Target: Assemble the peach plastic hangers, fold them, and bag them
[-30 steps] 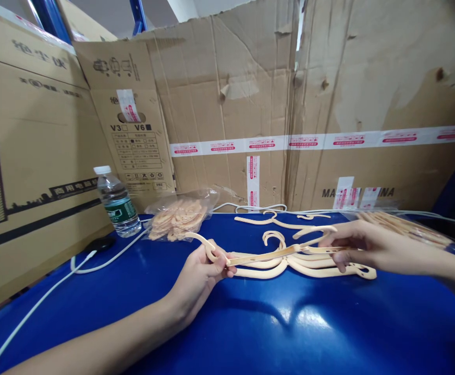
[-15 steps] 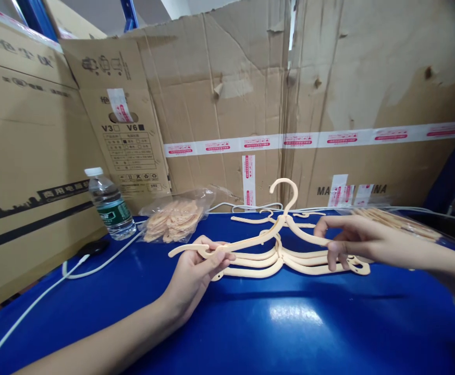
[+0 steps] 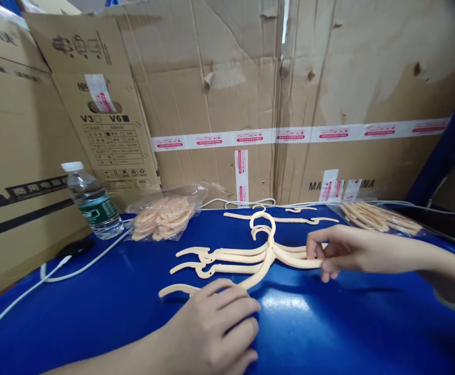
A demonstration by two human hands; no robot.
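Observation:
A cream clothes hanger (image 3: pixel 261 268) lies low over the blue table, its hook pointing up and away. My left hand (image 3: pixel 221 323), back upward and fingers bent, covers the hanger's near left arm; the thumb is hidden, and the arm's curved tip sticks out to the left. On the other side, my right hand (image 3: pixel 342 252) pinches the hanger's right arm between thumb and fingers. Just behind it lie other cream hangers (image 3: pixel 235 255), stacked and overlapping, their right ends partly hidden by my right hand.
Loose cream hanger pieces (image 3: pixel 270 217) lie farther back. Clear bags of cream parts (image 3: pixel 160 219) and of long cream pieces (image 3: pixel 379 216) flank them. At left stand a water bottle (image 3: pixel 94 203) and a black device (image 3: pixel 76 247) with a white cable. Cardboard (image 3: pixel 211 104) walls the back.
The hanger has come down from its raised position, its left arm swinging towards me. My left hand has moved nearer and turned back-up; my right hand stays on the right arm. The view shifted slightly.

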